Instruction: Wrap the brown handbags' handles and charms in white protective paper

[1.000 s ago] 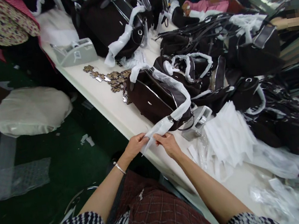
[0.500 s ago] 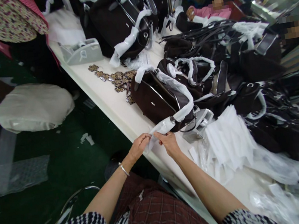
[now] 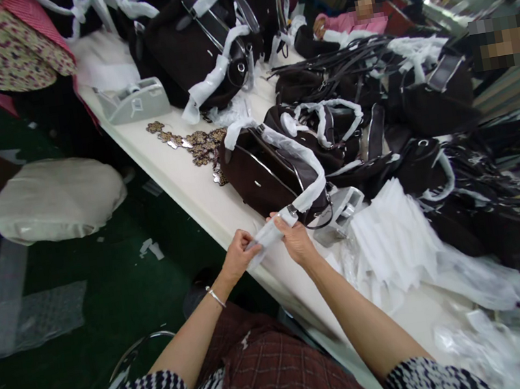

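Observation:
A dark brown handbag [image 3: 254,182] stands on the white table, its long strap [image 3: 312,194] wrapped in white wrapping paper. My left hand [image 3: 238,254] pinches the loose end of the wrapping paper [image 3: 267,238] at the table's edge. Closer to the bag, my right hand [image 3: 295,236] is closed round the wrapped strap near a metal ring, thumb on top. Between the two hands the paper stretches fairly straight. A stack of white paper sheets [image 3: 389,233] lies to the right of my right hand, and a grey tape dispenser [image 3: 339,213] sits just beyond it.
Flower-shaped metal pieces [image 3: 203,145] lie left of the bag. Behind them are another tape dispenser [image 3: 134,101] and a larger wrapped bag [image 3: 187,45]. More dark bags [image 3: 436,94] crowd the right side. A person in pink [image 3: 356,21] is at the back. Clear plastic [image 3: 501,347] lies near right.
My left hand has moved down and left along the paper, away from my right hand. My right hand has shifted up on the strap. The whole view has shifted slightly.

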{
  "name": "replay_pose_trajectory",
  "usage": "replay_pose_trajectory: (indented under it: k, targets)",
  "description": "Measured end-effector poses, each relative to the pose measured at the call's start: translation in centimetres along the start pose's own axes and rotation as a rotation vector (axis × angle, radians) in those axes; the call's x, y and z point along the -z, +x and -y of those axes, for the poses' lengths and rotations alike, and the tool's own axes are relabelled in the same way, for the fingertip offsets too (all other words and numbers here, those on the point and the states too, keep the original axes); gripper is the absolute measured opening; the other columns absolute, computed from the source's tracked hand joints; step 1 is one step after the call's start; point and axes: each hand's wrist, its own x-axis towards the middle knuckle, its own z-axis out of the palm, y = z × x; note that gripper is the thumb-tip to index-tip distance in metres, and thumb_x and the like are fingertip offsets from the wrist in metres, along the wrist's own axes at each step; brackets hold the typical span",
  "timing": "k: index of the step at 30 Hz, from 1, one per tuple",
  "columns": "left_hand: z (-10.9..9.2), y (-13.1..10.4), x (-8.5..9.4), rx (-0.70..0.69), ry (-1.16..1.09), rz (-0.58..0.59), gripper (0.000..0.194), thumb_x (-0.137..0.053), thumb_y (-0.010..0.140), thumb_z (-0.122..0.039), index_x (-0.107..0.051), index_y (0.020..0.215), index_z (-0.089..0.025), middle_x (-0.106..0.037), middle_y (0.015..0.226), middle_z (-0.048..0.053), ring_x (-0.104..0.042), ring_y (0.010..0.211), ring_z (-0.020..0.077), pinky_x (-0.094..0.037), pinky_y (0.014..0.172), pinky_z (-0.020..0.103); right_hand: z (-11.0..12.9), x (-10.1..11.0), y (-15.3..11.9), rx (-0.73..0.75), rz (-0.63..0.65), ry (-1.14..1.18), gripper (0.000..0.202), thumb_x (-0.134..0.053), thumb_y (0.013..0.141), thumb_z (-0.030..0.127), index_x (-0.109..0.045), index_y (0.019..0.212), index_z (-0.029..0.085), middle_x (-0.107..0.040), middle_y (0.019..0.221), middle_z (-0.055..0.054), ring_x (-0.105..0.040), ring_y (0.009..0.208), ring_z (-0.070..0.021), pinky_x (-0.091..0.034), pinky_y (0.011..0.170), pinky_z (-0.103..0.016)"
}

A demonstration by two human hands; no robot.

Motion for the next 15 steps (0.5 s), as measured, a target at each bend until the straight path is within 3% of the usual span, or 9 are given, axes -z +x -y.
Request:
replay_pose_trajectory:
  k: [3, 6, 9, 11, 13, 15]
  targets:
    - [-0.1, 0.2, 0.2, 0.039, -0.096, 0.076, 0.052, -0.074, 0.073, -0.041, -0.054, 0.113, -0.016, -0.063, 0.083, 0.0, -0.06, 0.077, 0.0161, -0.046, 0.072, 0.027, 0.1, -0.7, 0.5, -0.02, -0.04, 0.047, 0.05, -0.086, 0.057, 0.048, -0.07, 0.093, 0.018, -0.073, 0.091, -0.006, -0.066, 0.088, -0.0217, -0.053, 0.081, -0.036]
    - [-0.5, 0.4, 0.7, 0.098, -0.016, 0.178, 0.042, -0.071, 0.075, -0.045, -0.064, 0.102, -0.014, -0.064, 0.082, 0.001, -0.058, 0.076, 0.016, -0.044, 0.07, 0.026, 0.3, -0.8, 0.1, -0.017, -0.034, 0.061, 0.048, -0.086, 0.057, 0.046, -0.071, 0.093, 0.017, -0.073, 0.09, -0.005, -0.065, 0.085, -0.0198, -0.052, 0.081, -0.035]
    - [-0.8, 0.4, 0.9, 0.12, 0.071, 0.186, 0.035, -0.068, 0.078, -0.045, -0.067, 0.093, -0.014, -0.063, 0.078, -0.001, -0.054, 0.071, 0.0144, -0.041, 0.066, 0.025, 1.0, 0.8, -1.4, -0.003, 0.108, -0.017, 0.05, -0.087, 0.058, 0.039, -0.071, 0.1, 0.019, -0.073, 0.097, -0.005, -0.065, 0.09, -0.0191, -0.05, 0.087, -0.034]
    - [-1.0, 0.5, 0.9, 0.111, 0.091, 0.164, 0.033, -0.068, 0.078, -0.045, -0.067, 0.092, -0.015, -0.062, 0.077, -0.001, -0.053, 0.07, 0.0139, -0.04, 0.065, 0.024, 1.4, 3.1, -2.9, 0.023, 0.127, -0.094, 0.049, -0.086, 0.062, 0.037, -0.071, 0.105, 0.02, -0.073, 0.102, -0.005, -0.066, 0.094, -0.0195, -0.05, 0.089, -0.033]
    - [-1.2, 0.5, 0.7, 0.105, 0.09, 0.155, 0.032, -0.069, 0.077, -0.045, -0.066, 0.089, -0.015, -0.061, 0.075, -0.002, -0.052, 0.068, 0.0133, -0.039, 0.063, 0.023, 1.8, 6.4, -4.1, 0.079, -0.056, -0.136, 0.043, -0.081, 0.068, 0.043, -0.071, 0.102, 0.019, -0.073, 0.098, -0.006, -0.067, 0.089, -0.0188, -0.051, 0.085, -0.034]
    - [-1.5, 0.5, 0.6, 0.103, 0.078, 0.156, 0.032, -0.07, 0.075, -0.046, -0.065, 0.084, -0.016, -0.06, 0.071, -0.003, -0.051, 0.066, 0.0126, -0.038, 0.062, 0.023, 2.0, 10.2, -4.6, 0.177, -0.374, -0.147, 0.039, -0.076, 0.07, 0.049, -0.071, 0.094, 0.017, -0.072, 0.086, -0.004, -0.065, 0.078, -0.0167, -0.052, 0.078, -0.033]
